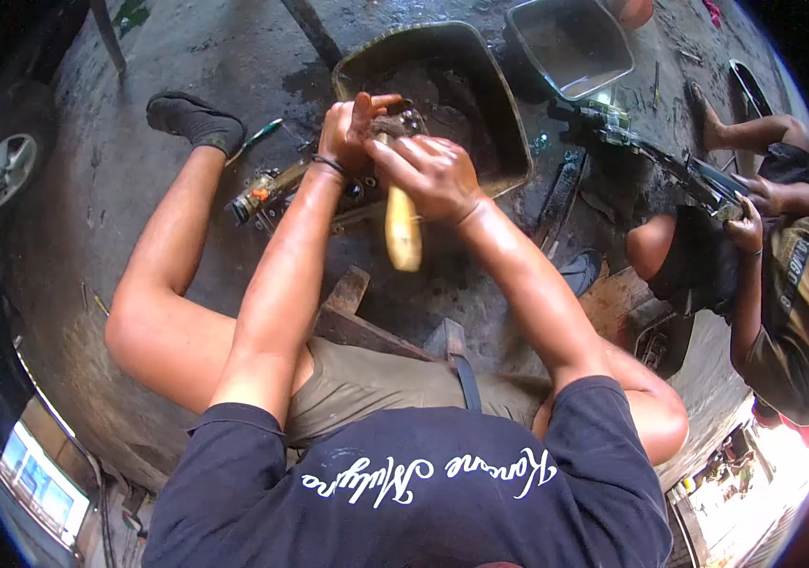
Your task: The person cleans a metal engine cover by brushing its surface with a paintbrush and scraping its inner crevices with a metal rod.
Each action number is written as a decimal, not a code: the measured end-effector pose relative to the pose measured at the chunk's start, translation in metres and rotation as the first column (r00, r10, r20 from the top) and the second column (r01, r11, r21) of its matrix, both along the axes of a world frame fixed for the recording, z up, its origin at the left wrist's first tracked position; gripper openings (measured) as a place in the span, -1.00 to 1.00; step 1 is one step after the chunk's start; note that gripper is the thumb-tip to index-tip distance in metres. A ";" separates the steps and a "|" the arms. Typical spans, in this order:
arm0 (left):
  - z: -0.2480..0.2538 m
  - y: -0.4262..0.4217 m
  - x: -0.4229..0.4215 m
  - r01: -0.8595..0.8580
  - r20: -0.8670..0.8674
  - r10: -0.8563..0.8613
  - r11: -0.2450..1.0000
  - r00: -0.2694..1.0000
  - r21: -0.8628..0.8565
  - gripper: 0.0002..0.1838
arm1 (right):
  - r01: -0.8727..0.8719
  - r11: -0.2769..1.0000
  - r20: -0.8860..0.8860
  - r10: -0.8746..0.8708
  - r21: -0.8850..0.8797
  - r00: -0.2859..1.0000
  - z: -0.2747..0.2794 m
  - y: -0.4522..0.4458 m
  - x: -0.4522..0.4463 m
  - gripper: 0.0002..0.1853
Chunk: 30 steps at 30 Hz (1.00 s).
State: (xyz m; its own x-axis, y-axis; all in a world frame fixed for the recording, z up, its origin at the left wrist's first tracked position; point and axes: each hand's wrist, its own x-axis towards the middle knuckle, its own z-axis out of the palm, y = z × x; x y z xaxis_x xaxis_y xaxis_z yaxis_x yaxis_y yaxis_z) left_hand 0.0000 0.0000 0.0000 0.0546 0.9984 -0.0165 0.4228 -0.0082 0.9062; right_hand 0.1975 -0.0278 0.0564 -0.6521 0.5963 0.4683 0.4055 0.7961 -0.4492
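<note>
My left hand is raised at the near left corner of a dark basin, with its fingers against a dark, dirty metal part. Just right of it, my right hand is closed round a brush-like tool whose yellow handle points down toward me. The tool's head is hidden between the hands. Below my left forearm lies a long metal engine part with an orange piece on it.
A grey basin with liquid stands at the back right. At the right, a co-worker holds a long metal assembly. A screwdriver lies by my left foot. A car wheel is at the far left.
</note>
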 end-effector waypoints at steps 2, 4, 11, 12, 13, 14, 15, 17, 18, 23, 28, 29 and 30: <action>0.009 -0.006 -0.007 -0.026 -0.082 0.022 0.999 0.996 -0.043 0.09 | 0.074 0.997 0.035 -0.074 0.013 0.997 -0.001 -0.011 0.015 -0.63; 0.007 0.023 -0.038 -0.051 -0.115 0.058 0.997 0.992 0.059 0.07 | 0.224 0.970 0.045 -0.221 -0.098 0.974 -0.026 -0.001 0.037 -0.57; 0.004 -0.011 0.005 0.089 0.217 -0.070 0.993 0.974 -0.080 0.14 | 0.253 0.967 0.001 -0.253 -0.039 0.967 0.011 0.002 -0.021 -0.56; -0.001 -0.014 0.009 0.087 0.173 -0.072 0.993 0.982 -0.082 0.15 | 0.292 0.953 0.058 -0.287 -0.086 0.956 0.021 -0.006 -0.014 -0.57; 0.001 -0.008 0.011 0.070 0.120 -0.062 0.995 0.991 -0.065 0.16 | 0.318 0.941 0.106 -0.307 -0.114 0.946 0.031 -0.009 -0.010 -0.57; 0.002 -0.009 0.020 0.041 0.053 -0.042 0.999 0.998 0.020 0.10 | 0.369 0.905 0.109 -0.353 -0.213 0.929 0.037 -0.012 -0.008 -0.59; 0.001 -0.010 0.024 0.035 0.071 -0.038 0.999 0.997 0.030 0.09 | 0.401 0.889 0.023 -0.406 -0.219 0.913 0.043 -0.011 -0.010 -0.60; -0.004 0.000 0.015 0.039 0.163 -0.031 0.998 0.986 -0.047 0.10 | 0.284 0.958 -0.042 -0.286 -0.031 0.957 0.027 -0.006 -0.016 -0.57; 0.006 0.001 0.013 0.001 0.085 -0.004 1.000 0.996 0.029 0.10 | 0.211 0.978 0.094 -0.210 0.001 0.973 0.006 -0.008 -0.007 -0.53; -0.004 0.001 0.000 -0.064 0.061 0.060 0.996 0.996 0.070 0.03 | 0.375 0.874 -0.011 -0.398 -0.308 0.917 -0.021 0.002 0.082 -0.76; -0.005 0.009 -0.003 -0.063 -0.021 0.065 0.997 0.998 0.054 0.01 | 0.615 0.545 0.188 -0.641 -0.570 0.744 -0.084 0.037 0.058 -0.68; -0.006 0.014 -0.003 -0.060 -0.001 0.060 0.996 0.998 0.068 0.01 | 0.627 0.492 0.211 -0.660 -0.603 0.721 -0.121 0.044 0.050 -0.66; -0.006 0.014 -0.003 -0.057 -0.009 0.058 0.996 0.998 0.070 0.01 | 0.720 0.472 0.350 -0.650 -0.509 0.674 -0.140 0.041 0.039 -0.66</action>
